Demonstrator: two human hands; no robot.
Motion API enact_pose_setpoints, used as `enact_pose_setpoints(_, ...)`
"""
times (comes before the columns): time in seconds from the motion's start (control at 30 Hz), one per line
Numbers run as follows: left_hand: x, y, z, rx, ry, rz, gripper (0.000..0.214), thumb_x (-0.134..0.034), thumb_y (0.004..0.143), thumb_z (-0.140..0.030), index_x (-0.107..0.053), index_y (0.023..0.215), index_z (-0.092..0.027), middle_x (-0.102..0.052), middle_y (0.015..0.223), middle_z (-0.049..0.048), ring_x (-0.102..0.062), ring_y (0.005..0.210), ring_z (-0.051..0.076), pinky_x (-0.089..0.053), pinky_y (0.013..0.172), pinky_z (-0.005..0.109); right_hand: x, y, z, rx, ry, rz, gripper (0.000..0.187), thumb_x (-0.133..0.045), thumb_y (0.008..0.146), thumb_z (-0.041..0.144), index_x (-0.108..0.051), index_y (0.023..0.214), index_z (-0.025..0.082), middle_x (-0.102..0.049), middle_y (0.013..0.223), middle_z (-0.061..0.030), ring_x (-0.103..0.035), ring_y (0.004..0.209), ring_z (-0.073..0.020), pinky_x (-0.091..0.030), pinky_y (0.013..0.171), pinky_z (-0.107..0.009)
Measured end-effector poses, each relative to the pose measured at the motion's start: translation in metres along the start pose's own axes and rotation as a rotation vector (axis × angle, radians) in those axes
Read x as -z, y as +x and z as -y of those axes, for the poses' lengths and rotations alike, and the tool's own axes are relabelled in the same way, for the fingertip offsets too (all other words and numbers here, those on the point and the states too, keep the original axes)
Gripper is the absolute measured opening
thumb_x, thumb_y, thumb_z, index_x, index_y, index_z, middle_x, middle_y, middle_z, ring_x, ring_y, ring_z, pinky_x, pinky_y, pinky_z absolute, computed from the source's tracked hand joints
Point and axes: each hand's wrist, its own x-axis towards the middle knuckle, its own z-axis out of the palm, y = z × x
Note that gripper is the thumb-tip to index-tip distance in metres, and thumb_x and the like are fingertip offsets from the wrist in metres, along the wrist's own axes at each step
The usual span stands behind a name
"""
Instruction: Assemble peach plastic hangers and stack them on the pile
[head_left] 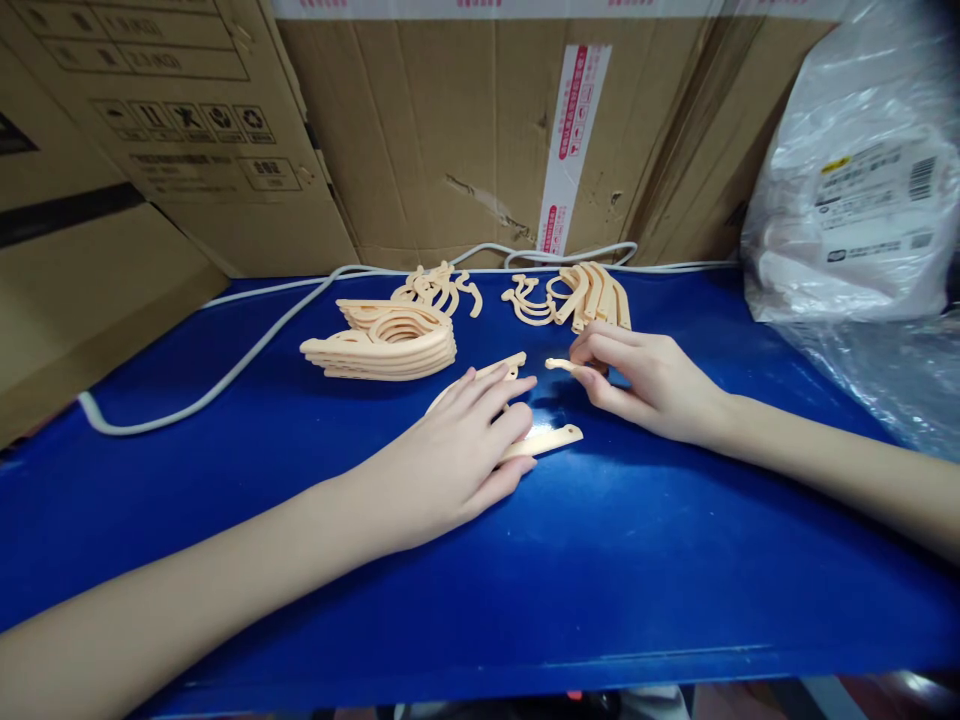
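My left hand [457, 450] lies over a cream plastic hanger body [551, 441], its thumb along the near edge and its fingers across the top. Two arms of that body stick out to the right, the near one with a small hole at its tip; the rest is covered by my palm. Just right of it, my right hand [652, 385] pinches a small cream hanger hook [559, 365] between thumb and fingers. The hook's free end points toward the hanger body, and a gap separates them. Most of the hook is hidden by my fingers.
Behind my left hand sits a stack of hanger bodies [382, 357], with loose hooks [431, 290] beyond it. More hooks [529, 303] and curved hanger arms [596, 292] lie behind my right hand. A white cable [247, 360], cardboard boxes [450, 130] and a plastic bag [855, 200] border the blue table [600, 590].
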Motion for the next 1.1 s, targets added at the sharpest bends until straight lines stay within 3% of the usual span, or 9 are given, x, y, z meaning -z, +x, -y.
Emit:
enact_pose_setpoints(0.23, 0.005, 0.000, -0.002, 0.044, -0.083, -0.040, 0.016, -0.035, 0.101, -0.030, -0.042, 0.091, -0.019, -0.046, 0.144, 0.0170, -0.027, 0.145, 0.026, -0.029, 0.116, 0.054, 0.000, -0.005, 0.006, -0.127, -0.041, -0.064, 0.023, -0.037, 0.100, 0.037, -0.045, 0.085, 0.022, -0.057, 0.063, 0.0022, -0.053, 0.048, -0.0119, -0.039, 0.048, -0.024)
enact_pose_setpoints(0.43, 0.006, 0.002, -0.001, 0.076, -0.163, -0.104, 0.017, -0.033, 0.102, -0.029, -0.037, 0.088, -0.022, -0.052, 0.135, 0.0175, -0.029, 0.145, 0.023, -0.032, 0.115, 0.051, -0.001, -0.005, 0.010, -0.149, 0.082, 0.045, 0.028, -0.033, 0.102, 0.037, -0.056, 0.100, 0.020, -0.068, 0.080, -0.0012, -0.063, 0.064, -0.0126, -0.043, 0.059, -0.023)
enact_pose_setpoints(0.6, 0.005, 0.003, 0.001, 0.090, -0.186, -0.116, 0.014, -0.033, 0.102, -0.028, -0.036, 0.090, -0.022, -0.049, 0.139, 0.0186, -0.028, 0.146, 0.024, -0.032, 0.115, 0.052, 0.000, -0.004, 0.011, -0.121, 0.155, 0.077, 0.032, -0.032, 0.102, 0.035, -0.052, 0.082, 0.020, -0.058, 0.066, 0.0019, -0.052, 0.055, -0.0099, -0.038, 0.056, -0.022)
enact_pose_setpoints(0.87, -0.001, 0.003, 0.004, 0.109, -0.144, -0.144, 0.014, -0.034, 0.102, -0.028, -0.043, 0.102, -0.018, -0.048, 0.141, 0.0176, -0.028, 0.145, 0.024, -0.033, 0.115, 0.050, 0.001, -0.004, 0.015, -0.180, 0.256, 0.102, 0.031, -0.038, 0.101, 0.041, -0.054, 0.087, 0.018, -0.055, 0.063, 0.0040, -0.047, 0.052, -0.0085, -0.035, 0.053, -0.022)
enact_pose_setpoints(1.1, -0.001, 0.005, 0.003, 0.082, -0.042, -0.078, 0.030, -0.026, 0.103, -0.028, -0.053, 0.107, -0.014, -0.042, 0.148, 0.0170, -0.023, 0.147, 0.024, -0.027, 0.118, 0.053, 0.001, -0.005, 0.019, -0.226, 0.236, 0.160, 0.031, -0.041, 0.099, 0.044, -0.055, 0.090, 0.018, -0.064, 0.072, -0.0010, -0.056, 0.057, -0.0118, -0.037, 0.055, -0.023)
